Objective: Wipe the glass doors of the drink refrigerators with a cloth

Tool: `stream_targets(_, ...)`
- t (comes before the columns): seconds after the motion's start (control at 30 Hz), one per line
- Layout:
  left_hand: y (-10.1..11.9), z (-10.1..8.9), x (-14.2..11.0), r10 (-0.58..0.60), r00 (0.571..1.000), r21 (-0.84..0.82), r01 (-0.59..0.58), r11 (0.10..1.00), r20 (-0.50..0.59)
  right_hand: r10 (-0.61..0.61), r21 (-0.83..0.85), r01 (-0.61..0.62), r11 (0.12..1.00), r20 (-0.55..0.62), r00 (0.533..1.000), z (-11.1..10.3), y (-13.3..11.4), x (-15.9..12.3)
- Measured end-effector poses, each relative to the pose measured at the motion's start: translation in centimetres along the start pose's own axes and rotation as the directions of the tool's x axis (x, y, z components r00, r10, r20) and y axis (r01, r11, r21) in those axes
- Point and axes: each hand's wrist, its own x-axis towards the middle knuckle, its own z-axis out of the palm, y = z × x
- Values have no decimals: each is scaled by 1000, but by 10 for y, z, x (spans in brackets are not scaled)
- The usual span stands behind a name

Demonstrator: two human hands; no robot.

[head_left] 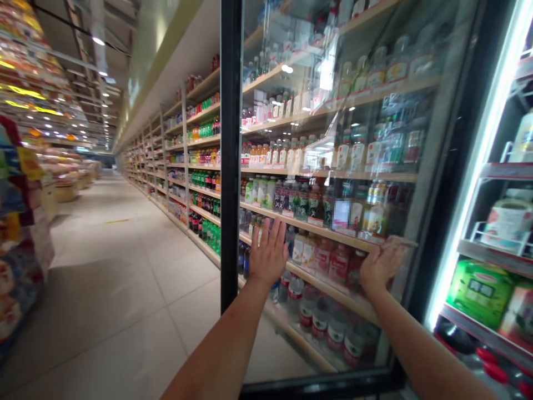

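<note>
A glass cooler door with a black frame stands swung open in front of me. My left hand is raised at the pane, fingers stretched upward and slightly apart, and it appears to lie flat against the glass. Toward the pane's right side is my right hand, its fingers extended to the right and somewhat blurred. Whether it touches the glass is hard to tell. No object shows in either hand. Through the pane I see shelves of bottled drinks, mixed with reflections.
To the right is the lit cooler interior, with a green package on a rack and red-capped bottles low down. A long drinks shelf runs along the aisle floor. Packaged goods stand at the left.
</note>
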Motion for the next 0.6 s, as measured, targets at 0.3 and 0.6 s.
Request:
stream_targets(0.3, 6, -6, -1, -13, 999, 54, 10, 998, 53, -806, 341, 731, 591, 287, 518, -37, -38, -6)
stream_targets(0.6, 8, 2, -8, 15, 1000, 152, -11, 988, -26, -685, 409, 565, 716, 260, 680, -21, -89, -8)
